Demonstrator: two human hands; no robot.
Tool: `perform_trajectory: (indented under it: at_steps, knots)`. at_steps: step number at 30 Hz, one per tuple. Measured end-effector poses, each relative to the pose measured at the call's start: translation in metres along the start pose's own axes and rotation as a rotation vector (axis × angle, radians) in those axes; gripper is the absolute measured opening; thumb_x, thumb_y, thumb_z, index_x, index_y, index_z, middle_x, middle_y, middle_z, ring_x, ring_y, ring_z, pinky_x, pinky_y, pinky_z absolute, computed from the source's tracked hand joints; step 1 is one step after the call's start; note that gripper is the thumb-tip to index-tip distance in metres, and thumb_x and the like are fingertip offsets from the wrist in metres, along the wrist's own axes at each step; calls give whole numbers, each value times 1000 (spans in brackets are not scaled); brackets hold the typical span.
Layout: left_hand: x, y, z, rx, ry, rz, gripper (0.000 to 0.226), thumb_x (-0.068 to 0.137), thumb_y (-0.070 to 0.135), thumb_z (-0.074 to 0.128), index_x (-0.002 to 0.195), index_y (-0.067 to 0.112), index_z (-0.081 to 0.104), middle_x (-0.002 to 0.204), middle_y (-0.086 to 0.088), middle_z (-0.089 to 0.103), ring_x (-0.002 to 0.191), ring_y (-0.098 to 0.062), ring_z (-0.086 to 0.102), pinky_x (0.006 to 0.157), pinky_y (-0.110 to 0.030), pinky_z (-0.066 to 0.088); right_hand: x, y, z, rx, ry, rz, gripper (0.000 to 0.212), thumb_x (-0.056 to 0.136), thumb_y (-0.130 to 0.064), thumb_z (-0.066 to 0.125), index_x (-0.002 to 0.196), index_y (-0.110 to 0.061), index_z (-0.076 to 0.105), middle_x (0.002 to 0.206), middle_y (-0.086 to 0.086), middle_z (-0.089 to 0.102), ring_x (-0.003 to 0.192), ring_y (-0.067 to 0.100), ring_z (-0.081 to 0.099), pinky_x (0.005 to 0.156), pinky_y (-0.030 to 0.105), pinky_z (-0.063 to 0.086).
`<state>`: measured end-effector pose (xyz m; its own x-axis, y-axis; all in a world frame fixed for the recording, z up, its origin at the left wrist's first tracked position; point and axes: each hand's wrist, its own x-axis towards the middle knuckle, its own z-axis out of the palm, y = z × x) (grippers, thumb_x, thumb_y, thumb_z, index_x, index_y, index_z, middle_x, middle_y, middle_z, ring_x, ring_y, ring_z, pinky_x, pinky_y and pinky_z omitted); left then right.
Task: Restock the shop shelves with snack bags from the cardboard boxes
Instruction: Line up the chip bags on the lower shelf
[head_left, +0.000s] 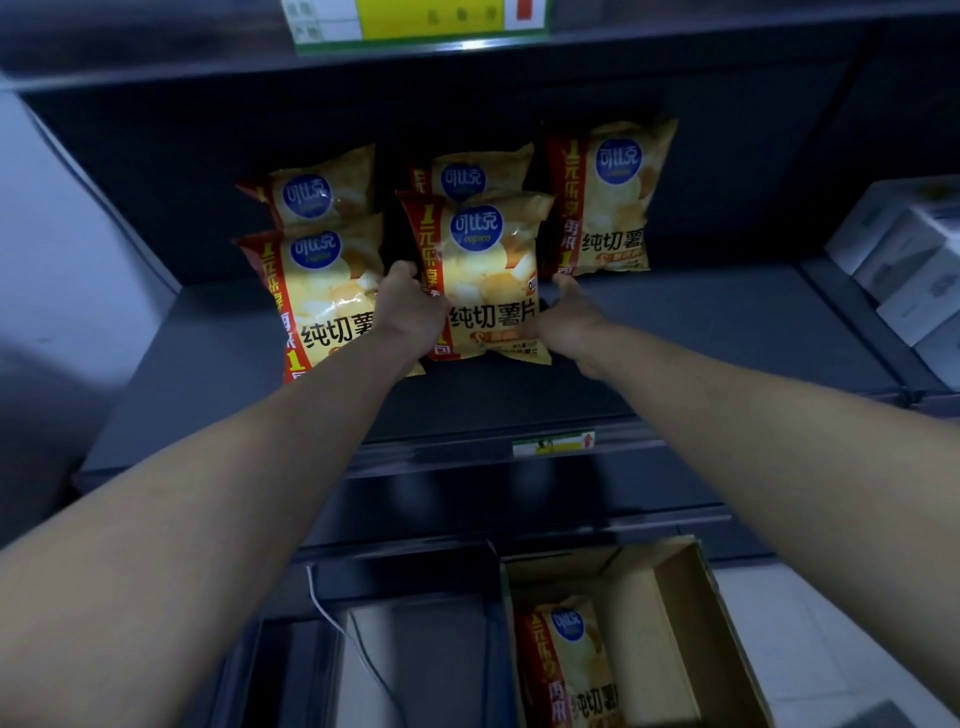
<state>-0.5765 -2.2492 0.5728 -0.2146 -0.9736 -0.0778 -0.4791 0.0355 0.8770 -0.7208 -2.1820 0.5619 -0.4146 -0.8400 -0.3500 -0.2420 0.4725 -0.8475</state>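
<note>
Okay, on the head view, plenty is getting cut off. The centre bag (488, 270) is covering most of the rear centre bag (480, 169). The front left bag (317, 296) is hiding the lower half of the rear left bag (319, 192), and my left forearm is crossing that front bag's bottom corner. Down at the frame's bottom edge, the cardboard box (675, 613) is running out of view, and the boxed bag (571, 670) lying against its left wall is showing only its upper part. The yellow tag (415, 21) on the upper shelf edge is too blurred to read. So is the small price label (553, 443) on the front lip of the shelf (701, 332). The white cartons (909, 260) at the right are sliding off the edge, soft and unreadable.

Now the hands. Both arms are reaching straight out over the shelf. The left hand (410, 312) is gripping the centre bag's left edge, its back facing me and its fingertips tucked out of sight. The right hand (569, 317) is clasping the bag's right edge low down, thumb pointing up. The bag is standing upright mid-shelf, between the front left bag and the right bag (608, 202). I cannot tell whether its bottom is touching the deck.

Reading the packs: a blue disc is saying 可比克 with "copico" beneath, dark lettering is spelling 纯切薯片, and a red side strip is carrying a big "1".
</note>
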Motion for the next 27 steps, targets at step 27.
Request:
perform_trajectory:
  at_steps: [27]
  knots:
    - [-216,-143,140,553,-817,-231,3,90,10,55,93,8,54,96,-10,51,89,-20,51,72,-31,45,-168,257,11,-478,-290,399,27,92,-12,55,116,1,60,116,16,62,99,24,60,76,28,48]
